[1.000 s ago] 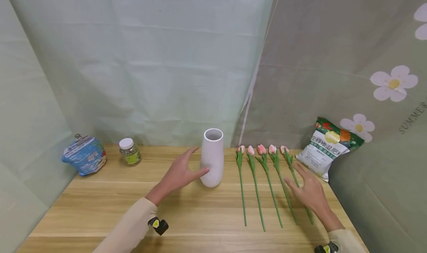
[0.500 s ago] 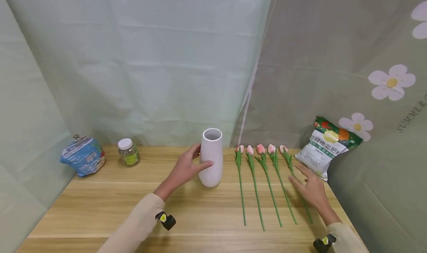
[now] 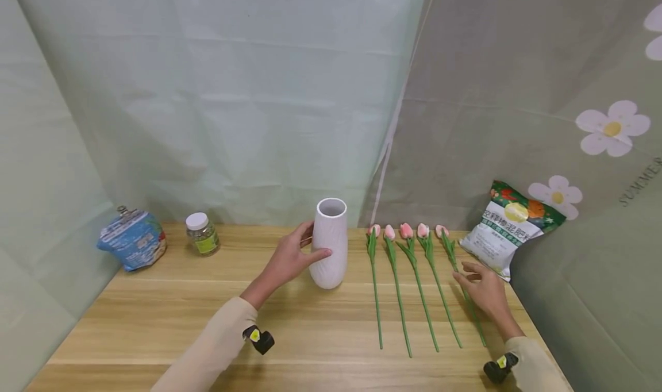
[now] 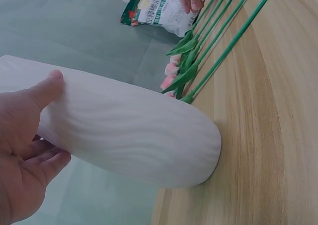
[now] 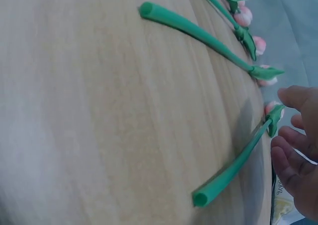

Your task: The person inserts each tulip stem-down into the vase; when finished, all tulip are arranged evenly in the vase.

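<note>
Cloth [image 3: 248,93] backs a wooden table [image 3: 196,323]; left hand [image 3: 285,261] grips an upright white vase [image 3: 331,245]. Loosely parted, the empty right hand [image 3: 486,293] hovers beside the rightmost tulip [image 3: 448,247], pointing rearward.

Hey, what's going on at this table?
Someone's left hand holds a white vase standing on the wooden table. Their right hand is close to the rightmost tulip of five lying in a row; whether it touches is unclear. A jar and a blue bag sit off to the left, a white bag to the right.
</note>
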